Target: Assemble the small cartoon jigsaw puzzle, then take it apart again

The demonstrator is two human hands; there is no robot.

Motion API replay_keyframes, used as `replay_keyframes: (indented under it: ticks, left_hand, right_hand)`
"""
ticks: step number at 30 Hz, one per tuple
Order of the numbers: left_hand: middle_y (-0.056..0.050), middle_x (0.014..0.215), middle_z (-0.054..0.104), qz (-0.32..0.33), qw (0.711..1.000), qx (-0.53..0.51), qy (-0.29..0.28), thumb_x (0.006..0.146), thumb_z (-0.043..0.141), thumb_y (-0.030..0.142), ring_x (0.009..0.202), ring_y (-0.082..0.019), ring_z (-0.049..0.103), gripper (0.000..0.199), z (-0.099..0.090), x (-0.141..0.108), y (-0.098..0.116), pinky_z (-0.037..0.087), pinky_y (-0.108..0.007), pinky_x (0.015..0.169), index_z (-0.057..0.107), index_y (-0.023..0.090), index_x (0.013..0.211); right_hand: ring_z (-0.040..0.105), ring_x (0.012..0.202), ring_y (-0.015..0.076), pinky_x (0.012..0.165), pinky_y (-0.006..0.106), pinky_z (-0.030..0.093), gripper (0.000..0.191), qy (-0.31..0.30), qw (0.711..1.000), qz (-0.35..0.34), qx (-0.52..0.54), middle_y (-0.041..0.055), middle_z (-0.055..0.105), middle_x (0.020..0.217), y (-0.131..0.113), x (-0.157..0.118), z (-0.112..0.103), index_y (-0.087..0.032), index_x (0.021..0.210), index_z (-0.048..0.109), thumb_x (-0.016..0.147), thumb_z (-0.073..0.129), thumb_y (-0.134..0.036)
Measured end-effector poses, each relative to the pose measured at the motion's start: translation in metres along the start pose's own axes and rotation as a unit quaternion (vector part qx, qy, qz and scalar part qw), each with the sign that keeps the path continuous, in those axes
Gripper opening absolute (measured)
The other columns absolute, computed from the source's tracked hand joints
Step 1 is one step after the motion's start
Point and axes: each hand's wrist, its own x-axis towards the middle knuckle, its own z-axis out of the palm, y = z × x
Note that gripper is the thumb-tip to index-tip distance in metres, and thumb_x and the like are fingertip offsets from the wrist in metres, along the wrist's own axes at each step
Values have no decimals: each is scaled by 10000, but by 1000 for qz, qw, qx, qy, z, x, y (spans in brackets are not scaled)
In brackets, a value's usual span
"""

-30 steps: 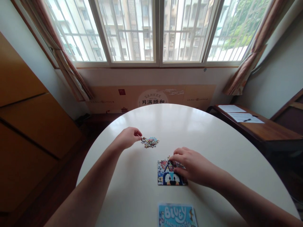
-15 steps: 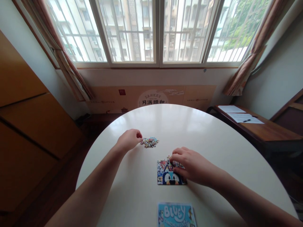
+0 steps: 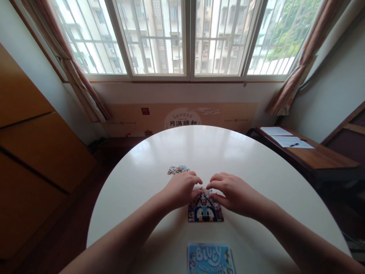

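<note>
The tabletop (image 3: 131, 190) is white and glossy, with a curved edge and pale streaks of reflected light across its far part. Directly on it lie a small heap of loose pieces (image 3: 177, 169) and, nearer and slightly to the right, a partly visible puzzle (image 3: 205, 216) showing a blue dog face. Nearest, well apart from the heap, lies a flat blue card or box (image 3: 210, 260) lettered "BLUEY".
</note>
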Motion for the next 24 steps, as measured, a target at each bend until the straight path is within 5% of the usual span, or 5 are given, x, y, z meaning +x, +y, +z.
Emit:
replay_keyframes:
  ticks: [11, 24]
  left_hand:
    - [-42, 1006, 700, -15, 1000, -17, 1, 825, 684, 272, 928, -245, 654, 141, 8, 3, 0, 504, -368, 833, 763, 244, 939]
    - [-44, 984, 662, -81, 991, -105, -13, 745, 701, 215, 912, -215, 636, 153, 15, 11, -5, 488, -312, 835, 759, 238, 885]
  right_hand:
    - [598, 855, 137, 754, 253, 371, 163, -48, 998, 23, -25, 6, 670, 909, -2, 2, 2, -248, 945, 742, 877, 598, -212]
    - [594, 843, 129, 740, 240, 354, 207, -52, 998, 31, -18, 4, 663, 931, 0, 2, 5, -279, 994, 744, 868, 590, -219]
